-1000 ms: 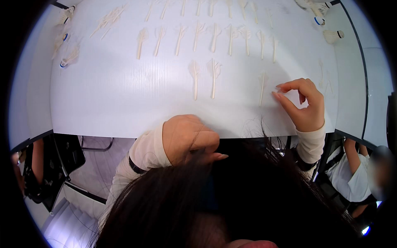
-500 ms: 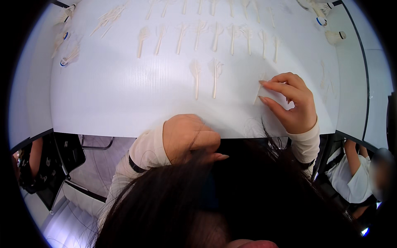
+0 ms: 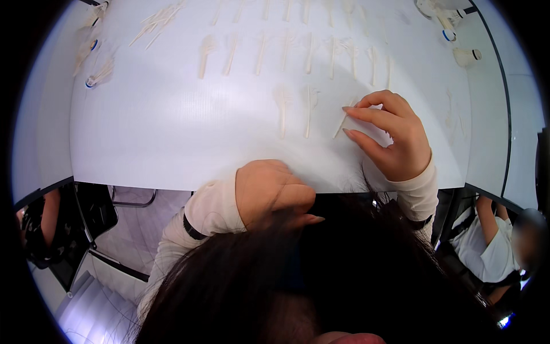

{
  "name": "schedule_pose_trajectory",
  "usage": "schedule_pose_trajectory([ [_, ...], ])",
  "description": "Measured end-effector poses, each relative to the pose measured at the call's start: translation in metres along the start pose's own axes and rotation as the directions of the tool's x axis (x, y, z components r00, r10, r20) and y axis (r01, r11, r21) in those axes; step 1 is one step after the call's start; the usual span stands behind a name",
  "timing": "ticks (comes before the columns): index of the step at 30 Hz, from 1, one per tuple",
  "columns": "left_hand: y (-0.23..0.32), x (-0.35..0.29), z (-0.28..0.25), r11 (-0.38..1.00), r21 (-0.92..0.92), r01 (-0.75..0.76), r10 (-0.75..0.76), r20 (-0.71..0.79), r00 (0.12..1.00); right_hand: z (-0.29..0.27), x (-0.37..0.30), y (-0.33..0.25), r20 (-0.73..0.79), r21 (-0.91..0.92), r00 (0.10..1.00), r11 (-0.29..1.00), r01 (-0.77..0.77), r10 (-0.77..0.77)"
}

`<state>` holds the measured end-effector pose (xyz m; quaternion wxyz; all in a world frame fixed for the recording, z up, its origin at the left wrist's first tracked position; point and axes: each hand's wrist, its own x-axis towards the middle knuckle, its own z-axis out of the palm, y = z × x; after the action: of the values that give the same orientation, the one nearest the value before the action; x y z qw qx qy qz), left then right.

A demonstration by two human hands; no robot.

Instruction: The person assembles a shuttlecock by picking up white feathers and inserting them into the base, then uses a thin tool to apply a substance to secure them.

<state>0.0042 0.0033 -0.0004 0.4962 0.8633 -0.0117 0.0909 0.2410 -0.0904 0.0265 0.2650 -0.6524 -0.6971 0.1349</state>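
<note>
In the head view, the right hand (image 3: 396,133) hovers low over the white desk (image 3: 172,143), thumb and index finger apart, their tips close to a loose feather (image 3: 338,129) at its nine o'clock. Whether they touch the shaft is unclear. The feather slants toward one o'clock; a neighbouring feather (image 3: 308,121) stands nearly at twelve. At eight o'clock from the right hand, the left hand (image 3: 272,192) is curled, its grip hidden. Light fingertip pressure on the shaft, sparing the vane, probably works best.
</note>
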Motion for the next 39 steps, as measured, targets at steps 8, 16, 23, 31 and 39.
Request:
schedule_pose_trajectory([
  [8, -0.001, -0.001, 0.0, 1.0, 0.007, -0.004, 0.004, -0.023, 1.0, 0.006, 0.004, -0.004, 0.009, 0.012, 1.0, 1.0, 0.002, -0.002],
  [16, 0.0, -0.003, -0.001, 0.997, -0.072, -0.02, 0.019, -0.012, 1.0, 0.008, 0.009, -0.008, 0.01, -0.003, 0.999, 0.999, 0.032, -0.032],
  [23, -0.001, -0.003, 0.001, 0.998, -0.062, -0.027, 0.026, -0.027, 0.999, 0.002, 0.009, -0.01, 0.005, -0.015, 0.999, 0.999, 0.037, -0.037],
  [31, 0.0, 0.001, 0.001, 0.999, 0.01, -0.051, 0.051, -0.031, 0.998, -0.053, -0.032, 0.022, -0.165, -0.122, 0.928, 0.927, -0.356, 0.335],
  [39, -0.002, 0.002, 0.002, 1.0, 0.02, -0.024, 0.025, -0.018, 1.0, -0.075, -0.085, 0.107, -0.531, -0.255, 0.675, 0.662, -0.704, 0.513],
])
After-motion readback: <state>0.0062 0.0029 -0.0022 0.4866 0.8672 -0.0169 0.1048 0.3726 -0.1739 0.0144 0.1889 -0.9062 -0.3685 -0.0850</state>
